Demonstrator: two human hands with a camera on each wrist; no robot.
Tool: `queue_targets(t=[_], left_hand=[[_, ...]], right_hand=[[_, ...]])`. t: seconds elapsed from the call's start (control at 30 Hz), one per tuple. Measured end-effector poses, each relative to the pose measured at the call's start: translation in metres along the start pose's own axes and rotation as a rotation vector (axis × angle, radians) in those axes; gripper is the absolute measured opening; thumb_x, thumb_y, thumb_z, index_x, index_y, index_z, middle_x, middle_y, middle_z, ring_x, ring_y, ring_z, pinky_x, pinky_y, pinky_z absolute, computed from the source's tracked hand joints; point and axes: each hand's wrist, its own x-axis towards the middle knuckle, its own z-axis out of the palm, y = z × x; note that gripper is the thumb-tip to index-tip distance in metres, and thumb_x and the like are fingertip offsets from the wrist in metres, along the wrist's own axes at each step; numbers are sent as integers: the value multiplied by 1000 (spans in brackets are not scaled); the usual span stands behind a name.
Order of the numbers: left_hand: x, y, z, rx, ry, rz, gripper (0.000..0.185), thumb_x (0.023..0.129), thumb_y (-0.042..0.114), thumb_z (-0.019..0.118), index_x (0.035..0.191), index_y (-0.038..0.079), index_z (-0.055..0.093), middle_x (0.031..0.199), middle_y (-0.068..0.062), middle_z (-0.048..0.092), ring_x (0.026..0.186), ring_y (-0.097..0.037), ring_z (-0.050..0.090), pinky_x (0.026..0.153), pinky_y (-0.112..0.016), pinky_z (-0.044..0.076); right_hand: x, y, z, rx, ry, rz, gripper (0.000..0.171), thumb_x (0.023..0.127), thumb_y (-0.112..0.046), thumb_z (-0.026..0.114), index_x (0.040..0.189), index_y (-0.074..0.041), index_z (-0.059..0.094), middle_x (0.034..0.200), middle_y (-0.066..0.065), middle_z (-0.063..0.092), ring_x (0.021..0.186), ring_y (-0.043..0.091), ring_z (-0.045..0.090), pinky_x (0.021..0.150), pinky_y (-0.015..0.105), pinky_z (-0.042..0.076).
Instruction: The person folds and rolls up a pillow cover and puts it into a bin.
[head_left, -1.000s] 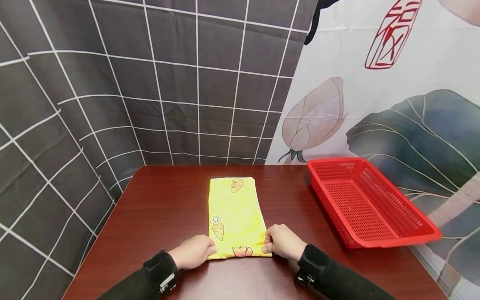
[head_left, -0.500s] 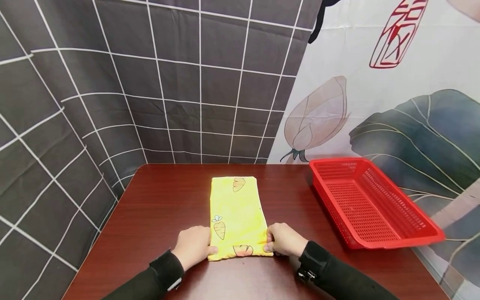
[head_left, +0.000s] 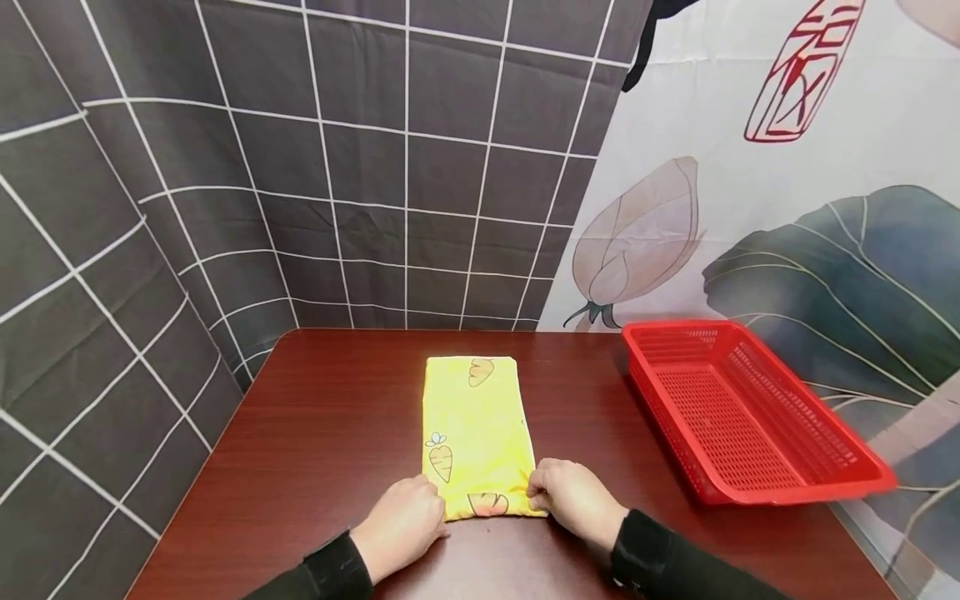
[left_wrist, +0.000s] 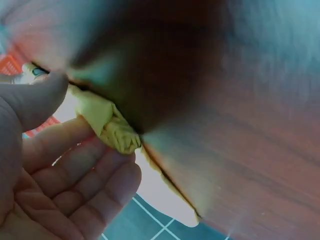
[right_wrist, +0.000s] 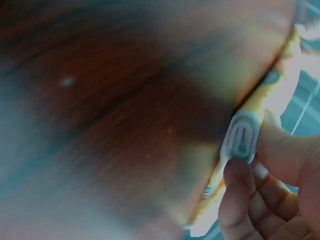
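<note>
Left hand (head_left: 400,527) fingers (left_wrist: 75,165) pinching yellow cloth (head_left: 476,433) corner, right hand (head_left: 576,497) pinching opposite corner

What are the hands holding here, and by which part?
Both hold the folded yellow cloth by its near end: the left hand pinches the near left corner, and the right hand has its grip on the near right corner.

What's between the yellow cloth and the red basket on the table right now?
Nothing: in the head view only bare dark-red table separates the folded yellow cloth from the red basket. The right hand grips the cloth's near right corner, short of that stretch.
</note>
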Motion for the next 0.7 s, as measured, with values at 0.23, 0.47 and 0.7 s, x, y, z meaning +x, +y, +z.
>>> queue_targets(t=[0.23, 0.47, 0.7], left_hand=[[1, -4, 5, -188, -12, -118, 22, 78, 23, 87, 70, 18, 67, 69, 6, 61, 70, -14, 57, 64, -32, 49], [2, -6, 6, -231, 36, -169, 23, 81, 15, 84, 73, 17, 62, 71, 3, 62, 70, -16, 60, 64, -35, 52], [2, -6, 8, -204, 68, -152, 20, 79, 12, 82, 73, 16, 64, 71, 3, 64, 70, -17, 61, 64, -35, 52]], right_hand=[[-8, -15, 2, -384, 65, -169, 25, 78, -26, 91, 71, -21, 67, 68, -7, 54, 65, 14, 48, 59, 24, 37], [-8, -21, 6, -539, 103, -183, 20, 82, -17, 83, 71, -17, 67, 67, -3, 56, 64, 17, 50, 59, 27, 42], [-10, -34, 7, -617, 56, -170, 14, 87, -12, 75, 74, -13, 70, 66, -1, 58, 64, 18, 53, 60, 28, 45]])
